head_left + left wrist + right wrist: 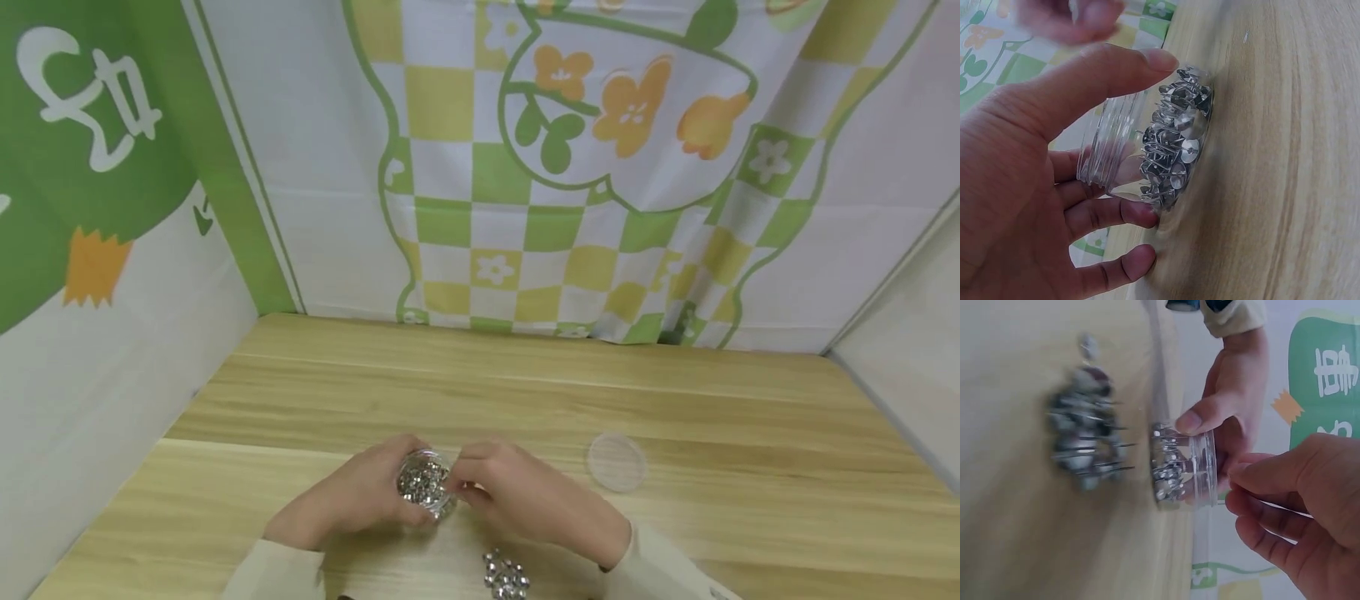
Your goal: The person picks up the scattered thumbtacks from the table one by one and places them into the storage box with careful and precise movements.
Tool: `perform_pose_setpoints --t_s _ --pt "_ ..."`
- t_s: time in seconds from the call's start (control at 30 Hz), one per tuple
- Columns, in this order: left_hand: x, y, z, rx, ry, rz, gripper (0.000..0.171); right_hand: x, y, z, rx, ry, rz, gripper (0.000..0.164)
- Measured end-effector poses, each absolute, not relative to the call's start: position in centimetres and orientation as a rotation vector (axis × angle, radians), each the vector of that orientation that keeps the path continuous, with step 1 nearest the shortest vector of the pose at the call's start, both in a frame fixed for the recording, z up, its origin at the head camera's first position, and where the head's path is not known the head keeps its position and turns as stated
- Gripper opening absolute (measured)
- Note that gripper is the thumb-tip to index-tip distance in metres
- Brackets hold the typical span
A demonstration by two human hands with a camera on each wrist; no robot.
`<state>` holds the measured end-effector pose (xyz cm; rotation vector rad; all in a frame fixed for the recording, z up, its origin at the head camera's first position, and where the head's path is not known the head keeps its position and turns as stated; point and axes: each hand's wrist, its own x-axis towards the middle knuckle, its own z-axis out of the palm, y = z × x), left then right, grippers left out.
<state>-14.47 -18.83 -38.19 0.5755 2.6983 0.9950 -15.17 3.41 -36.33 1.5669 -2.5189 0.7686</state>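
Observation:
In the left wrist view my left hand (pixel 1010 169) grips a small clear jar (pixel 1107 140) round its side, thumb over and fingers under. Silver thumbtacks (pixel 1169 134) lie in a layer at its bottom. The jar is uncovered. At its mouth is my right hand (pixel 1297 500), thumb and index fingertips brought together at the rim. I cannot tell whether a tack is between those fingertips. A small pile of loose thumbtacks (pixel 506 575) lies on the table, nearer my body than the jar and below my right hand.
A round clear lid (pixel 617 462) lies flat on the wooden table (pixel 750 467), right of my right hand. Printed cloth (pixel 517 225) hangs behind the table's far edge. On the left stands a green and white panel (pixel 135 275), on the right a plain white one (pixel 907 333).

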Motion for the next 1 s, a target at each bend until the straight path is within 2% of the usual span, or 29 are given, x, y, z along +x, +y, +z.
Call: perform_pose_setpoints --t_s 0.4,0.8,1.0 --pt "-14.4 -19.2 -38.1 0.54 2.728 0.963 0.076 -11.3 9.2 -38.0 1.707 -2.621 0.821 0.013" --pt "-14.3 -18.9 -38.4 0.561 2.707 1.006 0.074 -11.3 9.2 -38.4 1.715 -2.634 0.812 0.015" --pt "-14.5 -18.9 -38.4 0.561 2.698 1.007 0.073 -13.6 6.7 -36.2 1.648 -2.502 0.787 0.016"
